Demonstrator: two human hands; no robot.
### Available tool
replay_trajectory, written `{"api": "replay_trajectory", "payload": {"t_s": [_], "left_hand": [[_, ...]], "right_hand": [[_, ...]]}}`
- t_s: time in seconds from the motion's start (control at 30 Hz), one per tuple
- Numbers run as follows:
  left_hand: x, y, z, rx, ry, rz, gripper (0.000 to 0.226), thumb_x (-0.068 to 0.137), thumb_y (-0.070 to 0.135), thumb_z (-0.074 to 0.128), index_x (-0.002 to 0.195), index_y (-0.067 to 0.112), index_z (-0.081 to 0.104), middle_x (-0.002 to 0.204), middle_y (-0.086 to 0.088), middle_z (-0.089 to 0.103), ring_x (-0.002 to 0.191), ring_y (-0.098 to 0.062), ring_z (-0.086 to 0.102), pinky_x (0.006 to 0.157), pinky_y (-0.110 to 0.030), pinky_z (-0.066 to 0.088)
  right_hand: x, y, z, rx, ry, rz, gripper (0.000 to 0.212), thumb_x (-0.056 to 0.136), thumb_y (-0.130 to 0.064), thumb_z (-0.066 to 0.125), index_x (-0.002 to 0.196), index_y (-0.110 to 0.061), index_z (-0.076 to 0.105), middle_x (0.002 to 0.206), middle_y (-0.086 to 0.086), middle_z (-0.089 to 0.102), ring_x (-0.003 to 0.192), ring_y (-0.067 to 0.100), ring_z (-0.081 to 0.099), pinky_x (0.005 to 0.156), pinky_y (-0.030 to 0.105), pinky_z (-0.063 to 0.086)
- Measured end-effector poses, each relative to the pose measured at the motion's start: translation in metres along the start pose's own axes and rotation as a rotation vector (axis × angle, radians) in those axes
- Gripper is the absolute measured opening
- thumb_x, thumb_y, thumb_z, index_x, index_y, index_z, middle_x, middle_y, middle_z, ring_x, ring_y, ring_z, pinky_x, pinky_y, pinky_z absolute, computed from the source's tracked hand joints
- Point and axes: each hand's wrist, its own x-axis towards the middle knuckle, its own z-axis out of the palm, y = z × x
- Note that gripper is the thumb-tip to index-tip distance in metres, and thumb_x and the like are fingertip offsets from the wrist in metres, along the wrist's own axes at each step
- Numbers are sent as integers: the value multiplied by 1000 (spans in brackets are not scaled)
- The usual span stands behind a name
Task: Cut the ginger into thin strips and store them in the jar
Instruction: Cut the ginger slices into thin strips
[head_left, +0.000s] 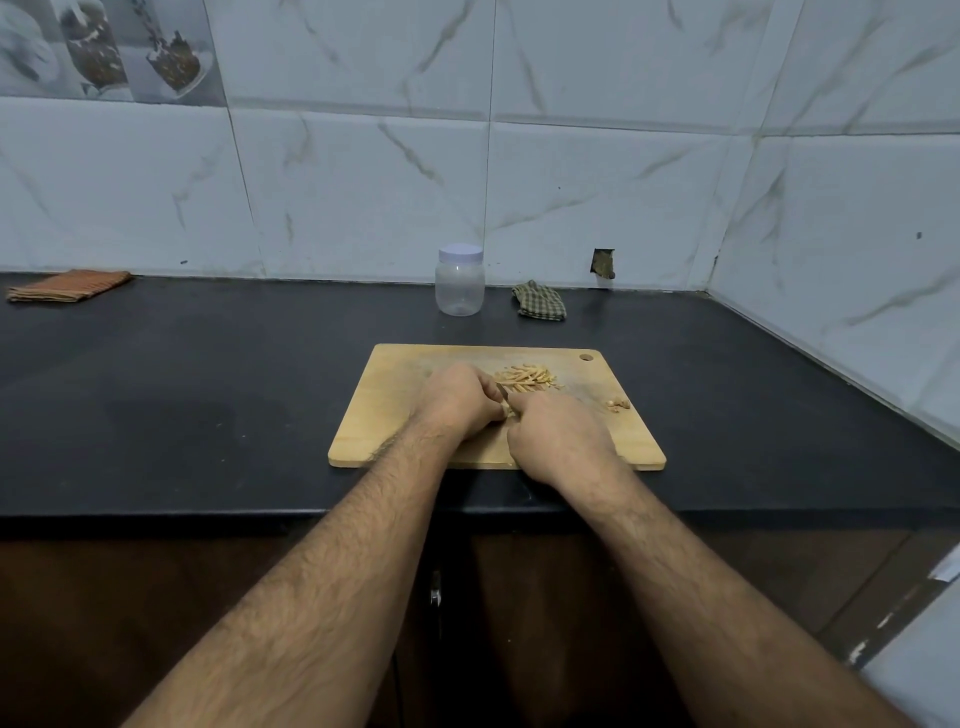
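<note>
I'm still cutting: my left hand (460, 397) pinching a pale ginger bit (510, 412), right hand (558, 434) curled, knife unseen, mid rectangular wooden board (395, 415); pale strips (524, 378) & lidded clear plastic jar (460, 280) beyond; next, jar needs opening.

The single view comes from the person's head, looking forward and down across the near edge of the black stone counter (208, 395) toward the white marble-patterned tiled wall (597, 156). It sits close above the forearms, with the counter's right corner in view.
</note>
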Motion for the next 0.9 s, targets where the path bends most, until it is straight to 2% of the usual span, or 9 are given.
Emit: {"api": "replay_trajectory", "payload": {"t_s": [0.1, 0.2, 0.43, 0.5, 0.63, 0.73, 0.9], "left_hand": [[0, 1, -1, 14, -8, 12, 1, 80, 25, 76, 80, 26, 75, 76, 14, 67, 61, -6, 52, 57, -20, 41], [0, 1, -1, 20, -11, 19, 5, 81, 27, 75, 85, 25, 77, 73, 14, 66, 57, -5, 51, 50, -19, 37], [0, 4, -3, 53, -25, 24, 7, 82, 26, 75, 89, 25, 77, 79, 10, 69, 54, -6, 50, 48, -18, 36], [-2, 5, -3, 73, -25, 20, 7, 83, 27, 75, 90, 25, 76, 76, 11, 67, 55, -6, 50, 48, -18, 36], [-3, 8, -3, 83, -7, 20, 6, 83, 26, 75, 89, 26, 75, 89, 10, 71, 62, -9, 53, 54, -20, 40], [-5, 9, -4, 90, 2, 19, 6, 83, 27, 74, 89, 27, 73, 86, 8, 68, 65, -11, 53, 60, -20, 42], [-8, 11, -4, 95, -5, 10, 5, 83, 26, 74, 87, 28, 72, 85, 9, 68, 67, -12, 56, 62, -22, 45]], "right_hand": [[1, -2, 0, -22, 0, 1, 47, 96, -17, 46, 141, -30, 51, 128, 2, 62, 116, 23, 57, 81, 33, 44], [0, -4, -1, -26, -2, 12, 48, 96, -15, 46, 141, -30, 50, 129, 3, 61, 116, 23, 57, 77, 32, 41], [-5, -4, -3, -57, -37, 7, 43, 95, -11, 46, 134, -27, 55, 124, 4, 62, 114, 24, 56, 77, 33, 43], [-9, -3, -5, -53, -37, -2, 45, 96, -11, 46, 136, -29, 53, 127, 5, 61, 116, 24, 55, 80, 33, 44], [-16, 0, -7, -26, -31, 0, 54, 97, -11, 43, 147, -33, 44, 136, 5, 57, 123, 24, 53, 91, 35, 47], [-22, 2, -4, -31, -23, -17, 56, 97, -12, 40, 148, -36, 41, 130, 6, 60, 117, 25, 55, 84, 34, 46], [-33, 7, -2, -5, -30, -12, 58, 96, -10, 42, 148, -36, 39, 124, 5, 61, 110, 24, 57, 73, 32, 44]]}}
